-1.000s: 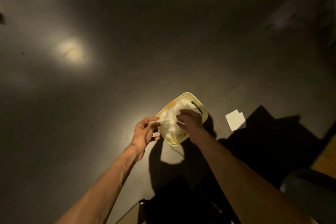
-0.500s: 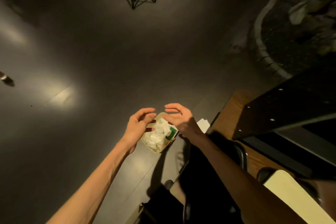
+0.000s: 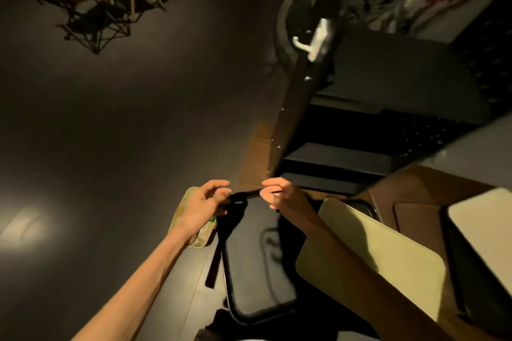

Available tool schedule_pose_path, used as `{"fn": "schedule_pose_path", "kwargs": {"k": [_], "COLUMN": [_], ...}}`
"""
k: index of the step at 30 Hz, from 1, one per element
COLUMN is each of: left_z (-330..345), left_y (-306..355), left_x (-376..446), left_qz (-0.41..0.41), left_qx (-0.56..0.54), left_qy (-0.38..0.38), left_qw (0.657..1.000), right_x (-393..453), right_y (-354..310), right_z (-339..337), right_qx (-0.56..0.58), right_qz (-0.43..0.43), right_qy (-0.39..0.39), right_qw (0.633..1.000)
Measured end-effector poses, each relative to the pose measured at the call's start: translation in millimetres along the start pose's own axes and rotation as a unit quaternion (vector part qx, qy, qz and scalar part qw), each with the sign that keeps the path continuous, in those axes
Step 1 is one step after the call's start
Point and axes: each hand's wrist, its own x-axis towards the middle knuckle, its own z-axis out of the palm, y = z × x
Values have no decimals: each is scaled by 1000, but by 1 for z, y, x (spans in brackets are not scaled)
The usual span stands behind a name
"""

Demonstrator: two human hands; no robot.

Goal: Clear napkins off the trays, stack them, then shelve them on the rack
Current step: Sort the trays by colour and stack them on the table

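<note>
My left hand (image 3: 203, 209) and my right hand (image 3: 282, 194) hang side by side with loosely curled fingers and nothing in them. Between and below them lies a black tray (image 3: 257, 263), its far rim right at my fingertips; I cannot tell if they touch it. To its right sits a pale yellow-green tray (image 3: 388, 263), and a black-rimmed tray with a pale surface (image 3: 482, 230) lies at the far right. A yellow bin (image 3: 204, 239) on the floor is mostly hidden behind my left hand. The dark rack (image 3: 332, 163) with its shelves stands just beyond my right hand.
The trays rest on a brown wooden table (image 3: 415, 188) at the lower right. A folding chair with thin black legs (image 3: 105, 0) stands far off at the top left. Dark open floor (image 3: 110, 133) fills the left half. The scene is dim and blurred.
My view swung right from the bin towards the table and rack. Both hands left the napkins in the bin and moved over to the black tray's far rim.
</note>
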Motion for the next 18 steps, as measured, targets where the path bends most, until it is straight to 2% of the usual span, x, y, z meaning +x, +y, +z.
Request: {"fn": "schedule_pose_path", "kwargs": {"k": [7, 12, 18], "left_z": [84, 140, 204], "left_y": [-28, -41, -63], "left_x": [-2, -10, -32], "left_qz": [-68, -102, -143], "left_qx": [64, 109, 142], "left_qy": [-76, -126, -119], "left_qw": [993, 981, 972], "right_x": [-45, -75, -100], "right_y": [75, 111, 148], "right_z": [-70, -114, -165], "right_qx": [31, 73, 94], "right_qz": [64, 115, 145], "right_qy": [126, 154, 150], "right_qw": [989, 979, 973]}}
